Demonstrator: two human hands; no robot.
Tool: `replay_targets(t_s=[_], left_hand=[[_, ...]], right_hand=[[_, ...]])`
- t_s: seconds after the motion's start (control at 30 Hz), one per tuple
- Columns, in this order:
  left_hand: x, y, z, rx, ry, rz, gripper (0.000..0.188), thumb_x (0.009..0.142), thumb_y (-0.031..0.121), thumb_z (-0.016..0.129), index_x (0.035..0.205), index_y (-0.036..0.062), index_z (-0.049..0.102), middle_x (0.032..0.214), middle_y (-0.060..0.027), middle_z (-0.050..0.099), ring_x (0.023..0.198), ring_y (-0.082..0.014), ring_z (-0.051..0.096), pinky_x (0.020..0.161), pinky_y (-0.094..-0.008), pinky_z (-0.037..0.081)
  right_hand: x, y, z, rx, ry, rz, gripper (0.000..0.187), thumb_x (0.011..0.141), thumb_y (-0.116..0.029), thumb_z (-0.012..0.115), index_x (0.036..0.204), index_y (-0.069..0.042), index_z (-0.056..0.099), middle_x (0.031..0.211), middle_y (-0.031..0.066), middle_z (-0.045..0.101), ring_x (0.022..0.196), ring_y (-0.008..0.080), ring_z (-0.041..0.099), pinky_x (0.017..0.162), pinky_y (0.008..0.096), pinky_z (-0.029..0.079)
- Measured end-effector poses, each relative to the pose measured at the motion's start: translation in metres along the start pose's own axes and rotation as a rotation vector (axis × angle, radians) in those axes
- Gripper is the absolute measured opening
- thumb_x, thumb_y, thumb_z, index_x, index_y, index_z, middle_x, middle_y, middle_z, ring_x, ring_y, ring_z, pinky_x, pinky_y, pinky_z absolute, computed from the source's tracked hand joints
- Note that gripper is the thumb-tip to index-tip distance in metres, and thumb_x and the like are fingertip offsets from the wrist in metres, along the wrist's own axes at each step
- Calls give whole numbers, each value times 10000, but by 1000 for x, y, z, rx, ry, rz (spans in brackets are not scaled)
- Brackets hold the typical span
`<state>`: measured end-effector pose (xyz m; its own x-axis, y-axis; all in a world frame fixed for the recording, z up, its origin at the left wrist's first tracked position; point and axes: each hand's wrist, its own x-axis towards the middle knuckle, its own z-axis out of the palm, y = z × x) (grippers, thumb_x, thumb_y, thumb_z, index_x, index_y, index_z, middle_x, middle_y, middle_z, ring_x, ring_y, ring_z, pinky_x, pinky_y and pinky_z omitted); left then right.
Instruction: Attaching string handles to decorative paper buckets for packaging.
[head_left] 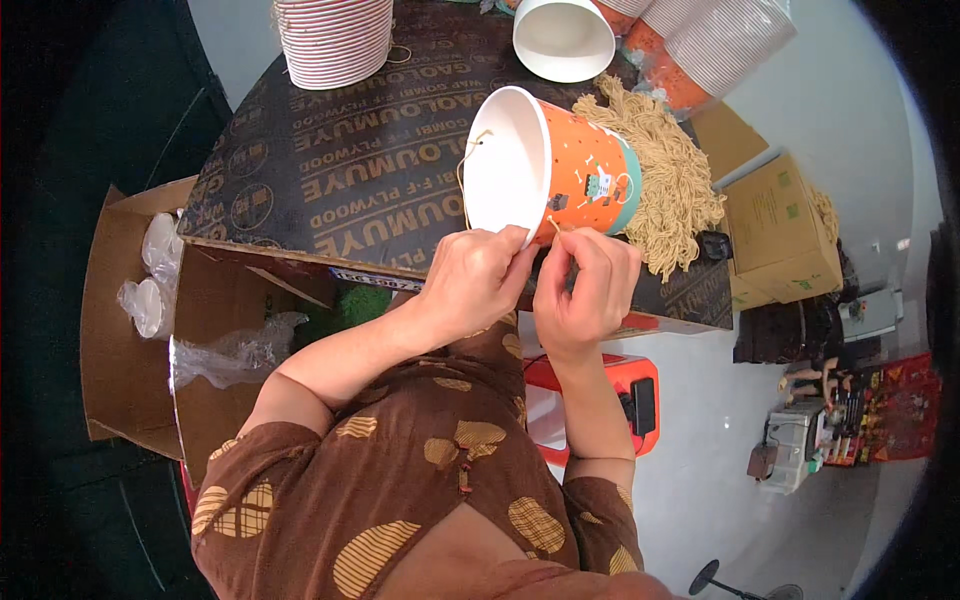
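An orange paper bucket (585, 165) with a teal base and white inside lies on its side at the table's front edge, mouth turned left. My left hand (475, 275) pinches its near rim. Close beside it, my right hand (588, 285) has thumb and forefinger closed on the end of a thin tan cord at the bucket's outer wall, just behind the rim. Across the mouth, the cord (480, 140) passes through the far wall and hangs along the outside. A heap of tan cords (665, 170) lies right behind the bucket.
A stack of white-rimmed buckets (335, 40) stands at the table's back left. Another bucket (563, 40) lies tipped at the back, near bagged stacks (725, 50). Cardboard boxes flank the table, an open one (215, 400) at left. Below is a red-orange stool (640, 395).
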<state>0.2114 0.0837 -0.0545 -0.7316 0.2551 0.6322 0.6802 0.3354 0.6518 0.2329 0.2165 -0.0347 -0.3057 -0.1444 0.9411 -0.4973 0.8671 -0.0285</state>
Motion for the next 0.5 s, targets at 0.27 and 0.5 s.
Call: replay_targets(t_s=[0.27, 0.5], left_hand=[[-3, 1, 4, 8, -18, 4, 66, 830, 34, 634, 800, -14, 601, 669, -196, 596, 621, -374, 612, 530, -420, 466], [-1, 2, 15, 105, 20, 127, 94, 818, 51, 625, 817, 5, 543, 590, -172, 581, 560, -361, 608, 524, -461, 479]], right_hand=[[1, 0, 2, 54, -14, 56, 227, 712, 87, 716, 902, 9, 619, 856, 116, 603, 740, 274, 569, 642, 371, 462], [-10, 2, 3, 181, 17, 224, 182, 737, 85, 706, 893, 13, 644, 861, 127, 617, 745, 288, 573, 651, 366, 468]])
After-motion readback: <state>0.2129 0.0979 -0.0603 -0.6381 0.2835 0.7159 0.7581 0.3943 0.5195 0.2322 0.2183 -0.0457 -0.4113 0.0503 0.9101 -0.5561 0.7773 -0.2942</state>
